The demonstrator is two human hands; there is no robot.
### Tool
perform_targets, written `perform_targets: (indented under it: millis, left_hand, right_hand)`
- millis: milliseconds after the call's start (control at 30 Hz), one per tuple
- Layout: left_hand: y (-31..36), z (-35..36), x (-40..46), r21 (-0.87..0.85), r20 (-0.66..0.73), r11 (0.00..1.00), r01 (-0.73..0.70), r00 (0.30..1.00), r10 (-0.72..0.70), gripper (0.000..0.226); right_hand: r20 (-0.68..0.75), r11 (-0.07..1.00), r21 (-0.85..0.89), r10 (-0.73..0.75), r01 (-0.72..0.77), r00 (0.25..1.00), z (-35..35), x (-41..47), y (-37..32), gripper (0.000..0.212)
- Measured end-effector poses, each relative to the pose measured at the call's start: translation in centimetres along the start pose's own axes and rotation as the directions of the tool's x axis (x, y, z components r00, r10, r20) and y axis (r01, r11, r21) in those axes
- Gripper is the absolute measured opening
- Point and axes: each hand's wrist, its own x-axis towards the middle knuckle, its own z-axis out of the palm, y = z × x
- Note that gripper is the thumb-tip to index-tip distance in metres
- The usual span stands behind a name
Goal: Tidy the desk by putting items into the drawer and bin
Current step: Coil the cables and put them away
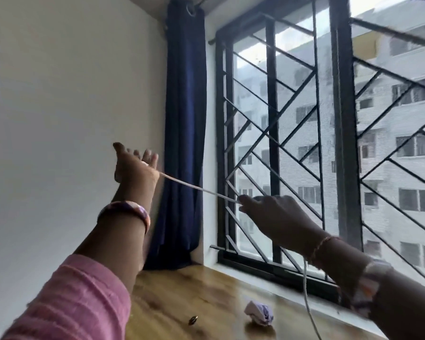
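A thin white cable (199,188) is stretched taut between both hands, high above the wooden desk (182,290). My left hand (133,165) is raised near the wall and grips one end, with the fingers partly spread. My right hand (272,212) pinches the cable in front of the window. The cable's loose end hangs down from under my right wrist to the desk's right side. A crumpled white paper ball (259,312) and a small dark metal clip (193,320) lie on the desk below. No drawer or bin is in view.
A white wall is on the left and a dark blue curtain (184,143) hangs in the corner. A window with a black metal grille (304,143) fills the right side, behind the desk's far edge.
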Motion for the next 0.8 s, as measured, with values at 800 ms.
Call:
perform_targets:
  millis: [800]
  left_hand:
    - [4.5, 4.0, -0.1, -0.107, 0.382, 0.949, 0.296, 0.893, -0.236, 0.035]
  right_hand:
    - [0.016, 0.861, 0.346, 0.393, -0.374, 0.919, 1.1, 10.9, 0.6, 0.031]
